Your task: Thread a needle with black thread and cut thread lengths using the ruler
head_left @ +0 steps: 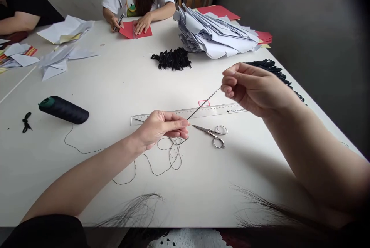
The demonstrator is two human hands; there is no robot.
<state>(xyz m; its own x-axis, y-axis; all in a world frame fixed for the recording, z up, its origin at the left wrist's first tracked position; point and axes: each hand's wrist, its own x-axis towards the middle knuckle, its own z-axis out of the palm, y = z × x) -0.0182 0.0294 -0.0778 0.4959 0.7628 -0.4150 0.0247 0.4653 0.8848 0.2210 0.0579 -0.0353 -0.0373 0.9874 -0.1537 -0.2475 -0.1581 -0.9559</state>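
A dark thread [204, 103] runs taut and slanting between my two hands above the table. My left hand [162, 126] pinches its lower end between thumb and fingers. Higher up on the right, my right hand [248, 84] is closed on the other end. Loose loops of thread lie under my left hand and trail left to a black thread spool [65, 110] on its side. A clear ruler [215, 110] lies behind the hands, partly covered by both. Small metal scissors [212, 132] rest just right of my left hand, blades partly spread.
A bundle of black looped cords [173, 59] lies mid-table, with more black cords [268, 67] behind my right hand. Stacked white paper [216, 34] stands at the back right. Across the table, a person holds a pen over red paper [144, 31]. Folded papers [62, 61] lie left.
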